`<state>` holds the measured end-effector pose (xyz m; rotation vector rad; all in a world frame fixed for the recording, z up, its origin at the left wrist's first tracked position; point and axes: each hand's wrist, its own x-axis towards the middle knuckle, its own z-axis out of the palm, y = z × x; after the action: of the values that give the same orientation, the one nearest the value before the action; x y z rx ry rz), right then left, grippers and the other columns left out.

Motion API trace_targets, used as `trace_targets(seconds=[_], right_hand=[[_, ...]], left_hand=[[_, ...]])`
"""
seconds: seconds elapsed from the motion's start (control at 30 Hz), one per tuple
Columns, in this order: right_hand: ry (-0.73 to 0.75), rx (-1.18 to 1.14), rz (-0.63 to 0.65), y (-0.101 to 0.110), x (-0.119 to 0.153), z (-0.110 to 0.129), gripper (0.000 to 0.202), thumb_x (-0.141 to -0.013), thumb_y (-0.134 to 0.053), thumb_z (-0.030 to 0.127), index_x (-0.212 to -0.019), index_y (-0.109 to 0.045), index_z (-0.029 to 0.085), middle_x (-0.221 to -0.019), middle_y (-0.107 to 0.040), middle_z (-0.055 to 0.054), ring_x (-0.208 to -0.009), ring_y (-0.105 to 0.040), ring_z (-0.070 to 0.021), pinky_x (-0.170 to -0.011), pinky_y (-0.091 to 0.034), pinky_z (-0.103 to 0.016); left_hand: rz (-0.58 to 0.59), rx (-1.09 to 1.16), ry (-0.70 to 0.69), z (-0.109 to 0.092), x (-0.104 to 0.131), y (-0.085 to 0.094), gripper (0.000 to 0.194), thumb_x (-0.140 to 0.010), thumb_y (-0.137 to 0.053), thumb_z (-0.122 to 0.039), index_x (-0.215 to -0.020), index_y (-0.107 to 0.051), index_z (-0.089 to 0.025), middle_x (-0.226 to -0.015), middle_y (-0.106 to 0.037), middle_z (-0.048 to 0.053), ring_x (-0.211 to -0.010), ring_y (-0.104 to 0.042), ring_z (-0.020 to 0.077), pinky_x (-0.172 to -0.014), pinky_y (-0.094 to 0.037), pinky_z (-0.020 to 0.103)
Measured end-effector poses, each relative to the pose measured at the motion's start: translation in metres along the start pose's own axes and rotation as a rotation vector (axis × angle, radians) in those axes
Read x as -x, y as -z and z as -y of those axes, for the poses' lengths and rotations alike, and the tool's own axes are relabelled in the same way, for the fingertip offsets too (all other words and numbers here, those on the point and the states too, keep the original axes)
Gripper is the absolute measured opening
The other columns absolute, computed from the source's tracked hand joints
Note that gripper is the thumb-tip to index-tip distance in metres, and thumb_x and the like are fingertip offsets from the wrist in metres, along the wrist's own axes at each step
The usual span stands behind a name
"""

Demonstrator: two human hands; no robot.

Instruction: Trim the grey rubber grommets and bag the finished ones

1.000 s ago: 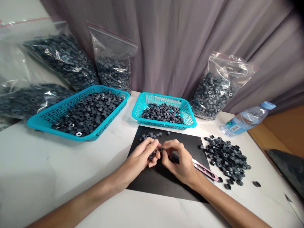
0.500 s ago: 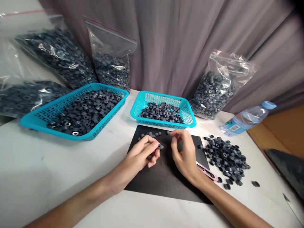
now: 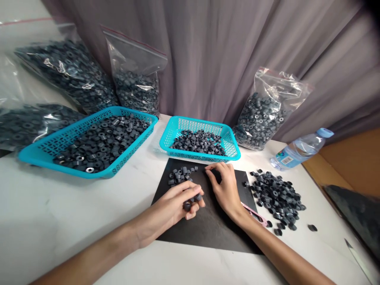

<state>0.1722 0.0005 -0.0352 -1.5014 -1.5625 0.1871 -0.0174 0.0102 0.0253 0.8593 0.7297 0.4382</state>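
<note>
Left grip (image 3: 174, 201) curled around small dark rings (image 3: 187, 206), right grip (image 3: 226, 188) arched over black mat (image 3: 202, 229), whether pinching unclear

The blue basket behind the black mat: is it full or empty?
Partly filled: dark pieces lie in the basket, with bare wall above them.

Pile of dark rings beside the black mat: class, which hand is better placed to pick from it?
Right, most likely: the right hand is nearer the pile, while the left hand holds dark rings. Whether the right fingers pinch anything is unclear.
</note>
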Motion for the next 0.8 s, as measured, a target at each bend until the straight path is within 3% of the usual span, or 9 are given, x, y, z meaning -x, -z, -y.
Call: trace_targets(seconds=[0.23,0.43,0.6,0.8], right_hand=[[0.014,-0.315,-0.021,0.005,0.006,0.018,0.009,-0.095,-0.062,0.026,-0.096,-0.070,0.023,-0.093,-0.069,-0.003,-0.088,-0.060,-0.0197,-0.083,-0.047,-0.035],[-0.133,-0.624,0.167,0.010,0.015,0.027,0.012,-0.092,-0.067,0.028,-0.101,-0.075,0.025,-0.093,-0.070,-0.003,-0.086,-0.064,-0.0179,-0.080,-0.050,-0.031],[-0.194,-0.647,0.187,0.011,0.016,0.023,0.012,-0.093,-0.065,0.030,-0.095,-0.076,0.024,-0.090,-0.070,-0.003,-0.083,-0.063,-0.0165,-0.076,-0.049,-0.029],[-0.148,-0.601,0.204,0.011,0.013,0.023,0.014,-0.093,-0.066,0.032,-0.094,-0.079,0.027,-0.085,-0.064,-0.003,-0.083,-0.057,-0.0172,-0.075,-0.045,-0.031]], left_hand=[[-0.030,0.081,-0.018,0.002,-0.004,0.008,0.019,-0.094,-0.059,-0.028,-0.094,-0.069,-0.012,-0.082,-0.056,0.003,-0.067,-0.043,0.0085,-0.059,-0.033,0.021],[-0.047,0.102,-0.025,0.001,-0.005,0.010,0.023,-0.093,-0.063,-0.033,-0.094,-0.068,-0.011,-0.083,-0.057,0.004,-0.068,-0.045,0.0082,-0.057,-0.033,0.019],[-0.038,0.103,0.000,0.002,-0.006,0.010,0.022,-0.096,-0.056,-0.029,-0.094,-0.067,-0.010,-0.079,-0.064,0.007,-0.067,-0.050,0.0101,-0.056,-0.036,0.020],[-0.057,0.129,0.038,0.003,-0.010,0.009,0.030,-0.099,-0.047,-0.033,-0.096,-0.065,-0.010,-0.084,-0.069,0.010,-0.068,-0.059,0.0140,-0.061,-0.044,0.025]])
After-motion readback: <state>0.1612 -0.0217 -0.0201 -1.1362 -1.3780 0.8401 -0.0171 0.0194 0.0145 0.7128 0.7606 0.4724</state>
